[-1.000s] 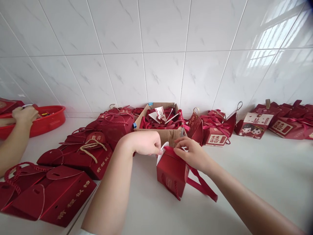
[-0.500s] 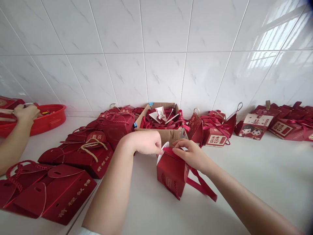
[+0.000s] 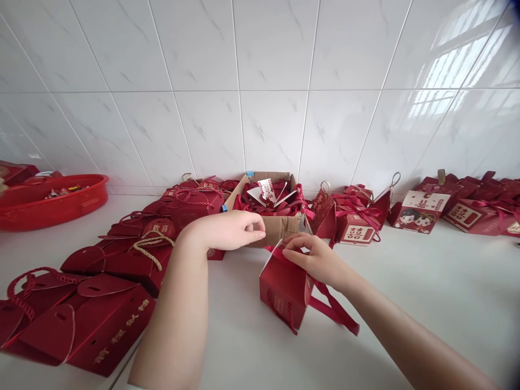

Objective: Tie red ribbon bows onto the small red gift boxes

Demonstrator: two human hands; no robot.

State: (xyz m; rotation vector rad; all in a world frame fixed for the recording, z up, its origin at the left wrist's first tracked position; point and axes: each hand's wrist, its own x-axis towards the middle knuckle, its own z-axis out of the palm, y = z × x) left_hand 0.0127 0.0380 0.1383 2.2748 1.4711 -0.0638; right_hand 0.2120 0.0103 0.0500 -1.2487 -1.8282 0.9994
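In the middle of the white counter stands a small red gift box [image 3: 283, 283] with a peaked top, a raised white-edged flap and a twisted red cord on its front. My right hand [image 3: 311, 255] is closed at the top of this box, pinching a red ribbon [image 3: 335, 313] whose tails trail down to the right. My left hand [image 3: 233, 230] hovers left of the box, apart from it, thumb and index finger parted with nothing visible between them. Behind both hands sits a cardboard carton [image 3: 284, 223] holding red ribbons and white printed cards.
Red gift boxes with cord handles [image 3: 117, 319] line the left side. More red boxes [image 3: 357, 225] and a box with two cartoon figures [image 3: 420, 212] stand along the tiled wall at right. A red plastic basin [image 3: 77, 203] holds small wrapped items at far left.
My left hand has let go of the box's top edge and moved left, its fingers opening. My right hand stays at the ribbon. The other person's hand at far left has mostly left view.
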